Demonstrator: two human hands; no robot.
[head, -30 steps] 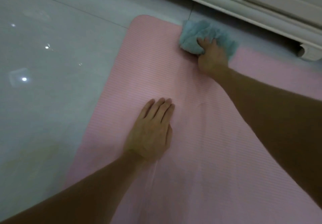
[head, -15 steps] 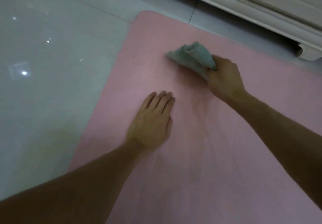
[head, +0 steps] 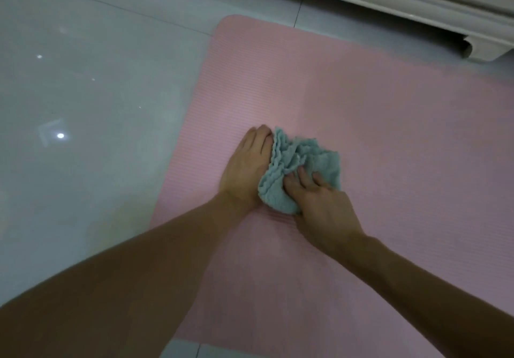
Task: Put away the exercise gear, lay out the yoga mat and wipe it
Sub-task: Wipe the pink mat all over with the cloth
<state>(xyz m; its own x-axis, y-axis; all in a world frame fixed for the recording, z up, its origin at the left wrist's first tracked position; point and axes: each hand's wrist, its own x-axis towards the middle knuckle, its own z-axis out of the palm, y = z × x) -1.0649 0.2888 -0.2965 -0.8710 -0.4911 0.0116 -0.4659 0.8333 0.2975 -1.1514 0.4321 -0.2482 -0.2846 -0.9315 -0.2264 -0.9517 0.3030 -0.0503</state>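
The glossy grey floor [head: 83,93] takes up the view from 7 round to 11 o'clock, with small light spots mirrored in it near 9 o'clock. A strip of it also shows at 6 o'clock, past the near edge of the mat.

The pink mat [head: 375,140] lies unrolled and flat on the floor. It covers the middle of the view and everything from 2 to 5 o'clock, and one rounded corner points to 12 o'clock. Its surface is finely ribbed.

At 1 o'clock, beyond the mat and apart from it, runs the white base of a cabinet [head: 389,4].

My left forearm [head: 139,274] comes in from 7 o'clock and my right forearm [head: 417,282] from 4 o'clock. They meet near the centre.

My left grip [head: 244,171] is spread flat, palm down on the mat, with its fingers straight toward 12 o'clock and nothing held. Its thumb side is hidden under the cloth.

My right grip [head: 325,213] sits just beside it at 3 o'clock, fingers curled into the cloth and clutching it.

The blue-green cloth [head: 294,154] is bunched in folds. It rests on the mat at the centre and touches both grips.
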